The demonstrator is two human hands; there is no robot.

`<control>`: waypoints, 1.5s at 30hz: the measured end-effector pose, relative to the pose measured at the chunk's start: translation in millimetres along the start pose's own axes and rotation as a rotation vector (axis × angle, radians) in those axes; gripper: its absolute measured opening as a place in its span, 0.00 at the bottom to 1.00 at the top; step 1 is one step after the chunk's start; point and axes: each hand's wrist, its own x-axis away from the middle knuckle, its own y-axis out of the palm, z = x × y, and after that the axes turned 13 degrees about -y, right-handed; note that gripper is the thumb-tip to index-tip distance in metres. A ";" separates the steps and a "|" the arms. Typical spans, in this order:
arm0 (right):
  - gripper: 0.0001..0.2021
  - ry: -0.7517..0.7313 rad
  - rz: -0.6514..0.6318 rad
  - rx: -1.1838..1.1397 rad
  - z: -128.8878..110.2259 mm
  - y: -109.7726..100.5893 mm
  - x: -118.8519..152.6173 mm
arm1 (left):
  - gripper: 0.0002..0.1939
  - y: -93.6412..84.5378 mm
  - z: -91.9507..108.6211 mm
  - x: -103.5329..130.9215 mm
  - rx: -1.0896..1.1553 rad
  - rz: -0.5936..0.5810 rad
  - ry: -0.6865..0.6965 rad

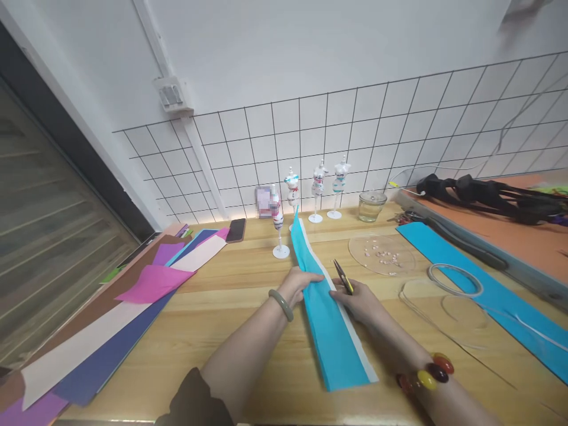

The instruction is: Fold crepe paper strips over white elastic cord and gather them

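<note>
A long folded strip of turquoise paper [331, 331] with a white edge lies on the wooden table [239, 331], running away from me. My left hand [298, 284], a green bangle on its wrist, presses flat on the strip's left side. My right hand [359, 300], with a beaded bracelet on the wrist, holds small scissors [342, 276] with yellow handles, blades pointing up-left at the strip's right edge.
Coloured paper sheets [133, 307] are stacked at the left with a phone [235, 229]. Small mannequin figurines [316, 189], a glass [371, 206], a clear dish of beads [381, 254], a wire ring [455, 279], another blue sheet [488, 296] and an orange tray [510, 231] stand behind and right.
</note>
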 end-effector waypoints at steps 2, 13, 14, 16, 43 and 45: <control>0.21 0.013 -0.012 -0.077 -2.5 -0.1 -4.0 | 0.11 -4.6 6.3 4.5 0.044 -0.079 -0.003; 0.17 -0.039 0.024 -0.249 -33.6 1.7 -47.7 | 0.20 -24.0 -1.9 39.4 0.103 -0.508 0.029; 0.17 -0.044 0.027 -0.251 -34.4 2.9 -51.3 | 0.20 -23.9 -4.3 38.3 0.092 -0.487 0.021; 0.17 -0.048 0.022 -0.256 -33.9 5.2 -56.9 | 0.19 -22.7 -6.1 34.7 0.083 -0.418 0.013; 0.17 -0.017 -0.194 -0.187 -15.4 4.2 -57.5 | 0.27 -8.9 -1.2 35.5 0.107 -0.365 0.138; 0.17 -0.017 -0.198 -0.186 -16.1 4.3 -56.7 | 0.27 -9.4 -2.2 36.1 0.087 -0.373 0.116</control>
